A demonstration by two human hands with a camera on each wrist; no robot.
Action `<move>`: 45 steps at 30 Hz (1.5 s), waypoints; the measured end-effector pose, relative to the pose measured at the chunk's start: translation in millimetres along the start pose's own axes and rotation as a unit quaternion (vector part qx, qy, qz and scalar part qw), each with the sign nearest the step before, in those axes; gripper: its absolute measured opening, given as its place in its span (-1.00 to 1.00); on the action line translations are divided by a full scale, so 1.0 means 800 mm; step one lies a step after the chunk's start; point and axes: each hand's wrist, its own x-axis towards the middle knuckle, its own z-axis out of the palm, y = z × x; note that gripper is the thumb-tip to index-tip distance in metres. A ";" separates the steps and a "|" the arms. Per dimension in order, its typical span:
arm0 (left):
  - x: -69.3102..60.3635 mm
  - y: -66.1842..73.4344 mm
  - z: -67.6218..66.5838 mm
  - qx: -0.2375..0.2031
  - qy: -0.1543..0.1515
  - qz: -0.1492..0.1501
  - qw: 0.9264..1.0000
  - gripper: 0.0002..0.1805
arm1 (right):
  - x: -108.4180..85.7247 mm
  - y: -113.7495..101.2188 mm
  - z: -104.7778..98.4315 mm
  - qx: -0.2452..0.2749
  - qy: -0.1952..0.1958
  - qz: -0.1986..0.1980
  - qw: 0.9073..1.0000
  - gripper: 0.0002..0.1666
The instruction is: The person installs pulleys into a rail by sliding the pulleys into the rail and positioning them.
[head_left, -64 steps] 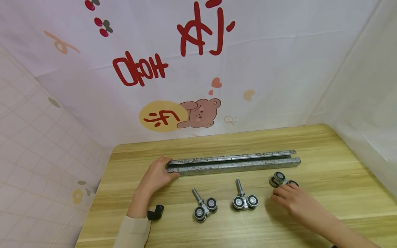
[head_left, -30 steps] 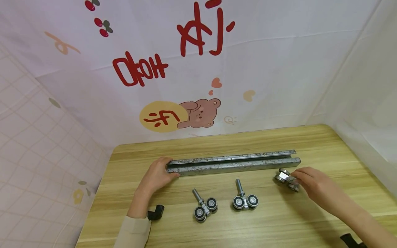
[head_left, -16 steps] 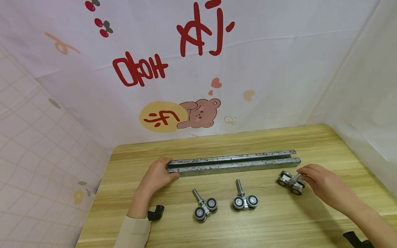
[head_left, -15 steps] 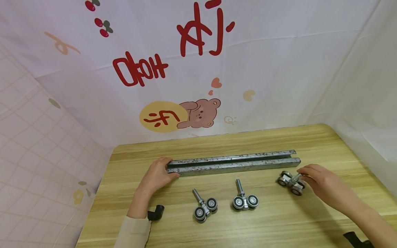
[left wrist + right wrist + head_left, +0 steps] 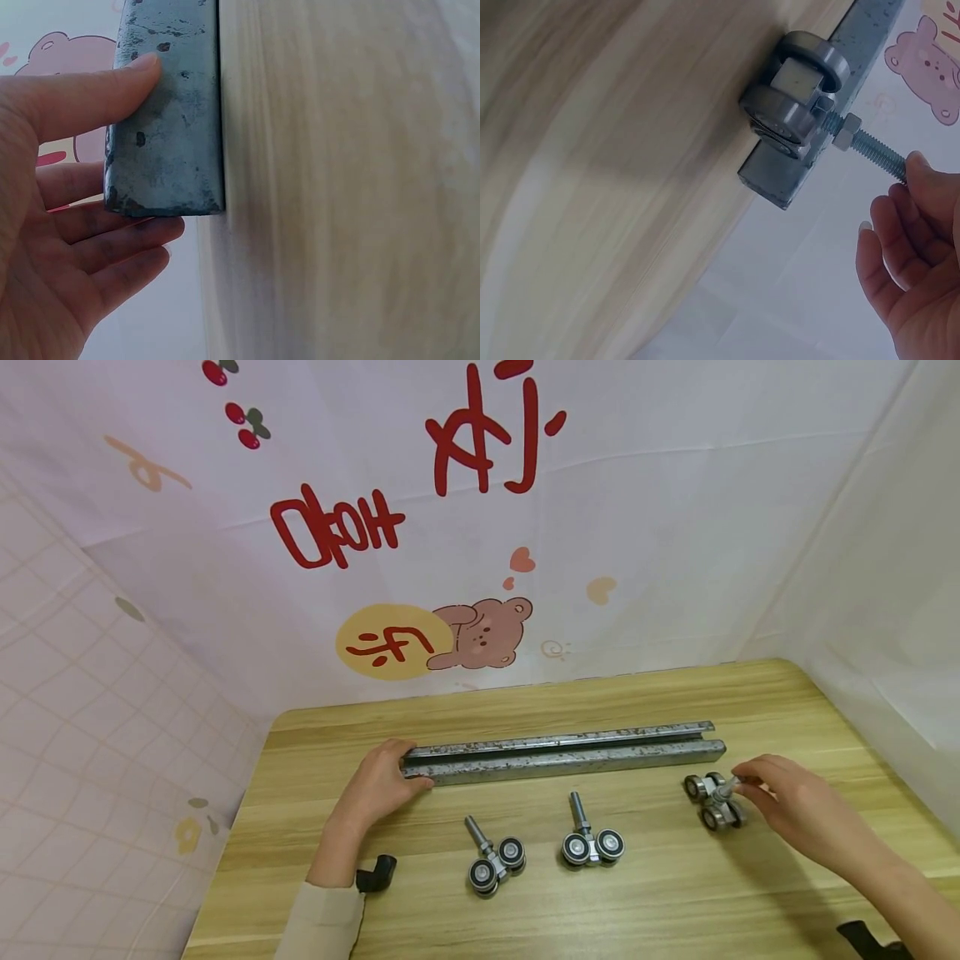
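Note:
A rust-spotted steel channel rail [image 5: 570,762] lies lengthwise on the table, its slot showing in the head view. My left hand [image 5: 378,785] grips its left end, with the thumb [image 5: 139,79] on one face and some fingers behind it. Just off the rail's right end, my right hand [image 5: 806,810] pinches the threaded bolt [image 5: 877,155] of a roller trolley [image 5: 714,803] between thumb and fingers. This trolley's wheels point toward the rail side and table; whether they touch the wood I cannot tell. Two more trolleys, one left [image 5: 498,865] and one middle [image 5: 593,848], lie in front of the rail, bolts pointing away.
The pale wooden table [image 5: 525,918] meets a white printed cloth [image 5: 675,543] at the back and sides. Beside my left wrist is a bent black piece [image 5: 377,874]. Another black piece [image 5: 862,939] shows under my right forearm.
My right hand has gone from covering the right trolley to pinching its bolt, tipping and turning it and shifting it slightly right. My left hand and the rail keep their place.

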 end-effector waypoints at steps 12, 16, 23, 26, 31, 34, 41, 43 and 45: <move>0.001 -0.004 0.000 0.003 -0.007 -0.003 1.000 -0.18 | -0.001 0.003 -0.009 -0.024 -0.039 0.083 0.995 -0.72; 0.001 -0.003 -0.001 0.000 -0.011 -0.005 1.000 -0.18 | -0.001 0.006 -0.011 -0.020 -0.050 0.105 0.993 -0.77; -0.001 -0.001 -0.002 -0.004 -0.013 -0.005 1.000 -0.18 | 0.000 0.012 -0.014 -0.015 -0.059 0.127 0.990 -0.78; 0.000 -0.001 -0.002 -0.004 -0.012 -0.003 1.000 -0.19 | 0.002 0.015 -0.014 -0.013 -0.058 0.129 0.990 -0.79; -0.001 0.000 -0.002 -0.003 -0.011 -0.002 1.000 -0.18 | 0.002 0.021 -0.014 -0.017 -0.056 0.134 0.989 -0.79; -0.001 0.001 -0.003 -0.004 -0.013 -0.004 1.000 -0.17 | 0.002 0.025 -0.014 -0.014 -0.058 0.146 0.987 -0.81; -0.001 0.000 -0.003 -0.001 -0.011 -0.004 1.000 -0.19 | 0.007 0.034 -0.014 -0.005 -0.040 0.158 0.987 -0.82; -0.001 0.000 -0.002 -0.002 -0.011 -0.003 1.000 -0.20 | 0.008 0.037 -0.014 -0.004 -0.037 0.159 0.987 -0.81; -0.001 -0.001 -0.001 -0.003 -0.011 -0.002 1.000 -0.21 | 0.008 0.040 -0.014 0.000 -0.038 0.163 0.986 -0.82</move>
